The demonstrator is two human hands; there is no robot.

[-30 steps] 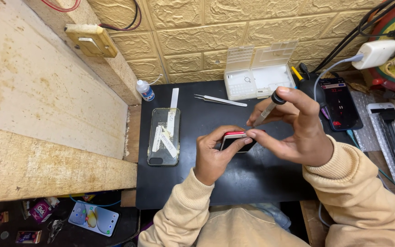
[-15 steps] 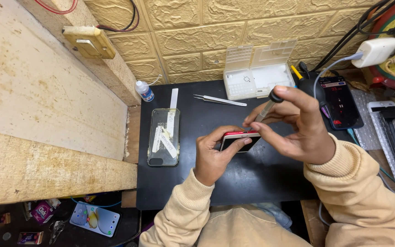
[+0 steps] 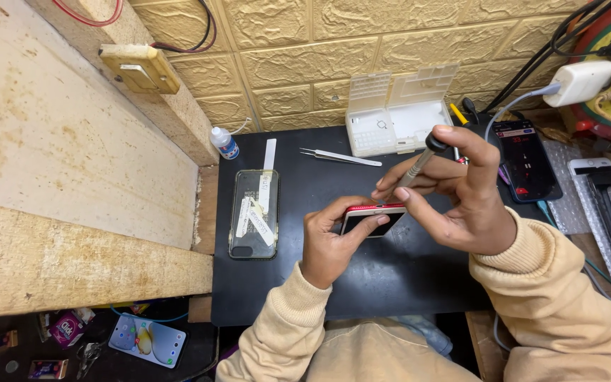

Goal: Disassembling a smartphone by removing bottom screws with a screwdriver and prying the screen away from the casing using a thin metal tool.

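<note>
My left hand (image 3: 332, 239) grips a red-edged phone (image 3: 370, 218) held on its side over the black mat (image 3: 362, 276). My right hand (image 3: 457, 194) holds a thin screwdriver (image 3: 419, 161) with a black cap, index finger on the cap, its tip pointing down at the phone's upper edge. Both sleeves are tan.
A clear phone case with paper strips (image 3: 254, 212) lies on the mat at left. Tweezers (image 3: 341, 157), a white compartment box (image 3: 397, 113) and a small dropper bottle (image 3: 224, 143) sit at the back. More phones (image 3: 525, 159) lie at right. A wooden ledge (image 3: 72, 212) borders the left.
The hands and the screwdriver have stayed almost in place; my right fingers have shifted slightly on the screwdriver.
</note>
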